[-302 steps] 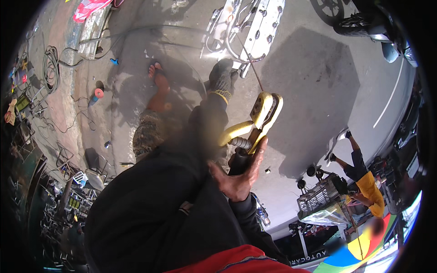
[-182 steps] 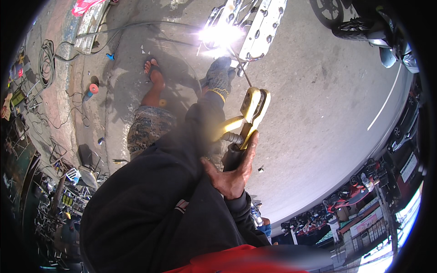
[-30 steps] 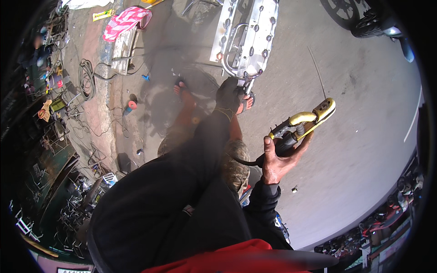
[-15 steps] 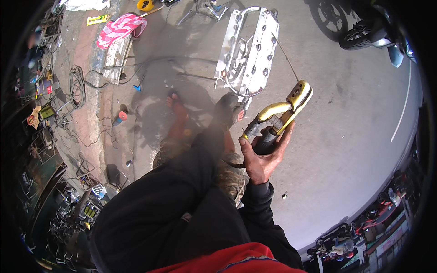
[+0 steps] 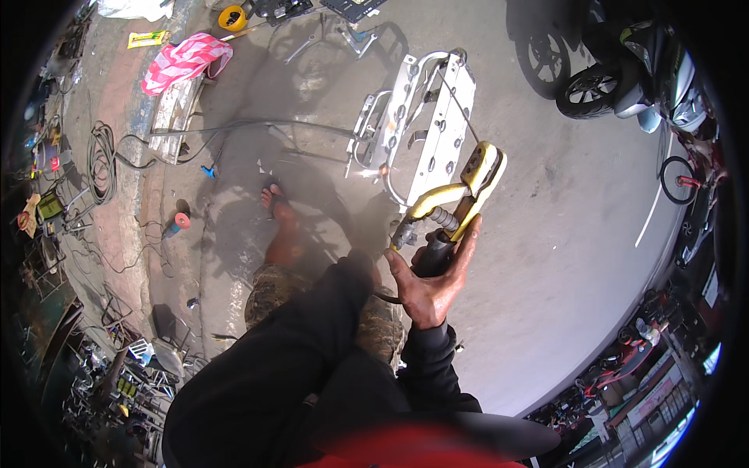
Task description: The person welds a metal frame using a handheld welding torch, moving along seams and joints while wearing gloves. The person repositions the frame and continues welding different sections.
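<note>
My right hand (image 5: 431,290) is closed round the black grip of a yellow welding electrode holder (image 5: 445,199). A thin welding rod (image 5: 459,108) sticks out of its jaw, reaching up across a white metal frame (image 5: 437,144). This frame has flat bars with several holes, joined by bent tubes. Whether the rod's tip touches it, I cannot tell. My left arm, in a black sleeve (image 5: 312,300), reaches forward toward the frame's near end. Past the sleeve there is only a dark, hazy blur, so the left fingers cannot be made out.
Black cable (image 5: 250,125) crosses the ground to a coil (image 5: 101,164) at left. A pink striped cloth (image 5: 187,62) lies over a pale block. A yellow bowl (image 5: 232,17) is beyond. Motorcycles (image 5: 597,90) stand at right. A red-topped cylinder (image 5: 179,224) is near my bare leg.
The view has shifted, bringing more of the motorcycles in at right. The dark blur past my left sleeve has drawn back from the frame's near end. My right hand keeps hold of the electrode holder.
</note>
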`<state>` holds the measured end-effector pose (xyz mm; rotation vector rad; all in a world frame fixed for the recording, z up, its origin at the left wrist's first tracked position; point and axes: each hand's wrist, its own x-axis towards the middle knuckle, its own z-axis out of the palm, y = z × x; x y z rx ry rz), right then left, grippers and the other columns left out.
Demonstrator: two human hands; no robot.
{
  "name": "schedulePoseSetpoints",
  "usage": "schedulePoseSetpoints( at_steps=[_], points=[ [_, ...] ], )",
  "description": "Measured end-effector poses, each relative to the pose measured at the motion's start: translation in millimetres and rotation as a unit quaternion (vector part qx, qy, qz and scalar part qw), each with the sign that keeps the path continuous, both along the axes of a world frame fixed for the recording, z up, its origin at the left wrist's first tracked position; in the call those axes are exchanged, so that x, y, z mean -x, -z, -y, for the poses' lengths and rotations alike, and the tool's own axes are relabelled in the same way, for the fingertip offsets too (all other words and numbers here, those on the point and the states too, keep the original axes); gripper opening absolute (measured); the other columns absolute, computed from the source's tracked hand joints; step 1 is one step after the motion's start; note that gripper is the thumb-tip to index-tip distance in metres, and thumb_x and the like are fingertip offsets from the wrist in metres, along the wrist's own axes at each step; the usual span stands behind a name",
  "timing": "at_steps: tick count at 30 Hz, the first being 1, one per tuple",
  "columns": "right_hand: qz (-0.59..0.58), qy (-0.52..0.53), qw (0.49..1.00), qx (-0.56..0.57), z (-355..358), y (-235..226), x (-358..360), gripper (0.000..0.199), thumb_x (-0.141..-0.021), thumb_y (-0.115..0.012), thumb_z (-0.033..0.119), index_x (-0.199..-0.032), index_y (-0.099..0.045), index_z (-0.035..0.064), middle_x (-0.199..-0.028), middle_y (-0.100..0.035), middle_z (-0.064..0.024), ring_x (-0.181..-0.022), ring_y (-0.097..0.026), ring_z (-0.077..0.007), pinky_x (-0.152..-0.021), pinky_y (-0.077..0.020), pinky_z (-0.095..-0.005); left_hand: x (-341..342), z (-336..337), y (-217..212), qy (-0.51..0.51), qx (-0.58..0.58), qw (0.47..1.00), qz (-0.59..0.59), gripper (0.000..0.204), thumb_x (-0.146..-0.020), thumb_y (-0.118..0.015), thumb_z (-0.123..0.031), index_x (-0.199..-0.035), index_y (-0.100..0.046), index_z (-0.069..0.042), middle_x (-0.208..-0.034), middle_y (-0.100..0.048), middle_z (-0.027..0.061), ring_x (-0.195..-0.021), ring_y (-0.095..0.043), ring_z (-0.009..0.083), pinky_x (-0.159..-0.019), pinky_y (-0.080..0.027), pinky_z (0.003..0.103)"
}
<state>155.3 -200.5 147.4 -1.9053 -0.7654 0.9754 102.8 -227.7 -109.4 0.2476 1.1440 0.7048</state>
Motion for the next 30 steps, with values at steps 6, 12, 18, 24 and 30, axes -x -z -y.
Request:
schedulePoseSetpoints(
  at_steps=[6,12,18,24,30],
  points=[
    [0.019,0.033,0.999,0.011,7,3,5,0.13,-0.067,-0.095,0.017,-0.163,-0.008,-0.0003,-0.152,-0.04,-0.0208,-0.136,-0.043,-0.028,-0.113,-0.0368,-0.0401,3,-3,-17,0.034,0.0,0.997,-0.065,0.055,-0.096,-0.069,-0.027,-0.143,-0.049,-0.008,-0.104,-0.068,0.0073,-0.08,-0.067,0.0153,-0.061,-0.058,0.029],
    [0.003,0.134,0.991,-0.024,46,2,2,0.132,-0.071,-0.096,0.026,-0.165,-0.005,0.0082,-0.136,-0.053,-0.0174,-0.113,-0.057,-0.0231,-0.094,-0.0511,-0.0388,-2,-5,-8,-0.075,0.053,0.994,0.064,0.028,-0.097,-0.066,-0.011,-0.122,-0.056,-0.005,-0.097,-0.067,0.0099,-0.079,-0.067,0.0177,-0.07,-0.059,0.032],
    [-0.01,0.248,0.969,-0.006,94,16,-27,0.117,-0.077,-0.092,0.024,-0.163,-0.015,0.0082,-0.127,-0.057,-0.0144,-0.1,-0.062,-0.0208,-0.085,-0.0551,-0.0348,5,-12,-24,-0.026,0.052,0.998,0.0,0.03,-0.097,-0.06,-0.016,-0.125,-0.057,-0.006,-0.1,-0.065,0.0118,-0.092,-0.067,0.0201,-0.084,-0.059,0.038],
    [-0.038,0.356,0.933,0.02,142,44,-47,0.11,-0.079,-0.091,0.027,-0.16,-0.021,0.0015,-0.123,-0.057,-0.0154,-0.09,-0.062,-0.0171,-0.073,-0.055,-0.0302,29,-19,3,0.249,-0.216,0.928,-0.172,0.036,-0.09,-0.073,-0.007,-0.123,-0.058,-0.011,-0.107,-0.066,0.0049,-0.092,-0.067,0.0185,-0.083,-0.059,0.037],
    [-0.074,0.448,0.891,0.01,170,73,-62,0.104,-0.081,-0.086,0.017,-0.161,-0.02,0.0042,-0.115,-0.06,-0.0134,-0.082,-0.06,-0.016,-0.07,-0.0533,-0.0292,40,-29,8,0.283,-0.2,0.891,-0.295,0.039,-0.086,-0.077,-0.007,-0.122,-0.061,-0.005,-0.104,-0.068,0.0086,-0.091,-0.068,0.0221,-0.084,-0.059,0.04]
  ],
)
